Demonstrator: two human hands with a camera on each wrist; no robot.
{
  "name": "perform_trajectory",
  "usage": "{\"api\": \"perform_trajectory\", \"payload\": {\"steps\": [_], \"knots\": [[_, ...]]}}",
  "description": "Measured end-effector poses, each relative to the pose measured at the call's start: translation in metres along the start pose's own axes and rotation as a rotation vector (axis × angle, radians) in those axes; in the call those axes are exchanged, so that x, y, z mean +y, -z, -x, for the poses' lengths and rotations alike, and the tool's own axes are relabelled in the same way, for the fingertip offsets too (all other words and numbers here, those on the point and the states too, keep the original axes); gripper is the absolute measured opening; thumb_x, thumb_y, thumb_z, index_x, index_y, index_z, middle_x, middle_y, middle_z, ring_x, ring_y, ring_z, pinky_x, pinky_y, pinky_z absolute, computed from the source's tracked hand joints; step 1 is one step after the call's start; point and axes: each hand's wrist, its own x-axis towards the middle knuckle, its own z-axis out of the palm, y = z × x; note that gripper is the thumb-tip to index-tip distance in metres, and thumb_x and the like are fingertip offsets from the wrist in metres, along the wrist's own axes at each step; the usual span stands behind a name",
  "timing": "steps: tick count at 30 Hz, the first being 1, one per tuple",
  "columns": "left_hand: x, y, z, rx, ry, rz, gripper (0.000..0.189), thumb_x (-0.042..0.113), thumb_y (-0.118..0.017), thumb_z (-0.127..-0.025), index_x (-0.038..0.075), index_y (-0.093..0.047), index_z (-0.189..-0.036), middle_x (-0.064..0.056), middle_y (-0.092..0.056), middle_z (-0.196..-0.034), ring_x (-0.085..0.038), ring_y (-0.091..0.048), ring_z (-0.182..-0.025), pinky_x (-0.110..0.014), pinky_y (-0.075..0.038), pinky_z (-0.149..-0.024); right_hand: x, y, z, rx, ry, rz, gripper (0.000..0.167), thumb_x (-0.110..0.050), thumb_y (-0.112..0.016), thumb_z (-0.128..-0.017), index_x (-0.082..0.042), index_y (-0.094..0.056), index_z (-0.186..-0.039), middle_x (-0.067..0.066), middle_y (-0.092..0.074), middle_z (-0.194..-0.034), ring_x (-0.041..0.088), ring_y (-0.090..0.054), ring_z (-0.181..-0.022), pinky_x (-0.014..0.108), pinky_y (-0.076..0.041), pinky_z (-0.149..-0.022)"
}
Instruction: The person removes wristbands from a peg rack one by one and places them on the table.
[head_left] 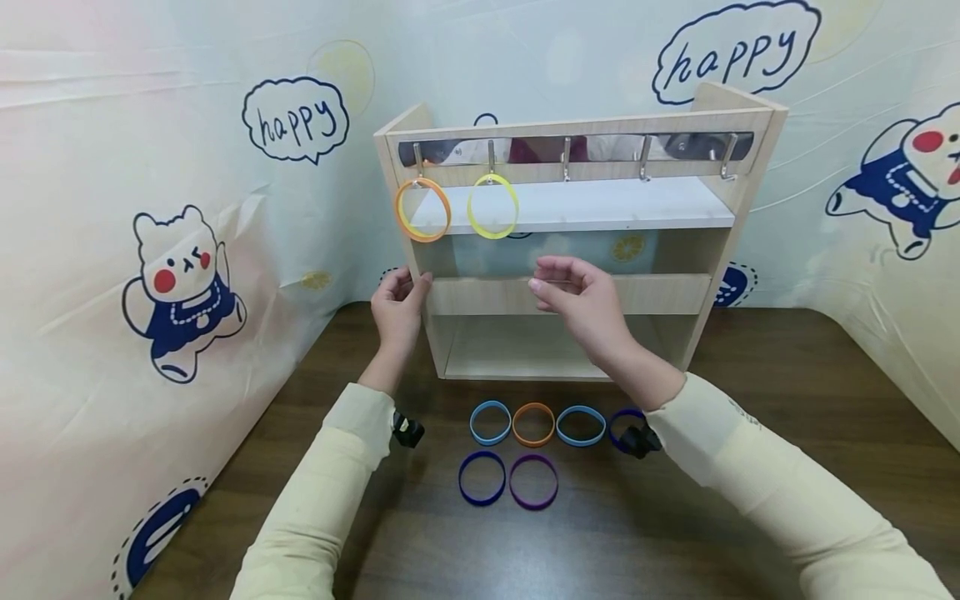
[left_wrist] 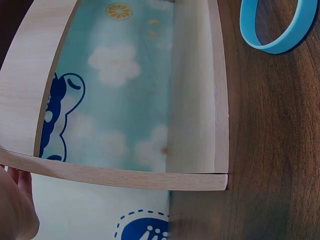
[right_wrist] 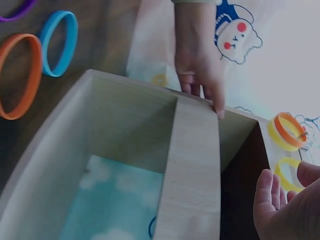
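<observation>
On my feed I count one wooden rack (head_left: 480, 296) and five metal hooks (head_left: 567, 158). Rings, nine: two yellow rings (head_left: 515, 212), two orange rings (right_wrist: 35, 70), two light blue rings (left_wrist: 280, 46), two dark blue rings (head_left: 482, 502), one purple ring (head_left: 534, 505); three hung, six down.

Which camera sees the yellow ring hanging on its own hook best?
The head view: no hand covers the yellow, round, rubbery-looking ring, and its full circle shows, hanging on a thin silvery metal hook. The right wrist view shows it partly hidden behind the bare right hand. The left wrist view doesn't show it.
</observation>
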Motion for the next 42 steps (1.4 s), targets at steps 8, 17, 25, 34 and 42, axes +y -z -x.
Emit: {"api": "perform_trajectory", "payload": {"steps": [8, 17, 25, 34, 42], "knots": [[-0.002, 0.0, 0.0, 0.01, 0.007, 0.012, 0.028, 0.012, -0.07, -0.089, -0.005, -0.067, -0.11, -0.01, -0.067, -0.1, -0.015, -0.063, -0.089, -0.026, -0.051, -0.077, -0.015, -0.012, -0.019, 0.055, 0.0, -0.054, 0.035, -0.013, -0.071, -0.089, -0.003, -0.062, -0.122, 0.012, -0.063, -0.113, 0.021, -0.063, -0.099, 0.031, -0.054, -0.079], [0.001, 0.0, 0.0, -0.001, 0.003, -0.002, 0.029, 0.012, -0.069, -0.09, -0.007, -0.065, -0.113, -0.013, -0.066, -0.103, -0.012, -0.062, -0.088, -0.027, -0.051, -0.078, -0.027, -0.02, -0.036, 0.109, -0.04, -0.1, 0.036, -0.011, -0.072, -0.088, -0.004, -0.063, -0.123, 0.011, -0.064, -0.108, 0.022, -0.062, -0.095, 0.03, -0.054, -0.076], [-0.013, 0.0, -0.006, 0.015, 0.002, 0.013, 0.029, 0.015, -0.071, -0.088, -0.003, -0.068, -0.111, -0.011, -0.067, -0.102, -0.015, -0.063, -0.089, -0.027, -0.051, -0.078, -0.032, -0.029, -0.045, 0.116, -0.065, -0.053, 0.035, -0.01, -0.072, -0.088, -0.003, -0.064, -0.121, 0.012, -0.065, -0.107, 0.02, -0.064, -0.095, 0.031, -0.055, -0.073], [-0.036, 0.0, -0.013, 0.04, -0.014, -0.001, 0.029, 0.025, -0.074, -0.087, 0.005, -0.07, -0.108, -0.009, -0.067, -0.102, -0.019, -0.063, -0.091, -0.028, -0.051, -0.079, -0.039, -0.034, -0.046, 0.136, -0.087, -0.061, 0.031, -0.012, -0.073, -0.088, 0.0, -0.064, -0.115, 0.012, -0.067, -0.103, 0.022, -0.067, -0.091, 0.031, -0.055, -0.073], [-0.036, 0.0, -0.013, 0.037, -0.005, 0.002, 0.03, 0.025, -0.074, -0.088, 0.005, -0.07, -0.11, -0.009, -0.066, -0.103, -0.019, -0.063, -0.092, -0.028, -0.052, -0.08, -0.042, -0.038, -0.046, 0.139, -0.094, -0.119, 0.024, -0.01, -0.073, -0.087, 0.001, -0.061, -0.106, 0.013, -0.066, -0.102, 0.025, -0.068, -0.093, 0.032, -0.055, -0.073]]}}
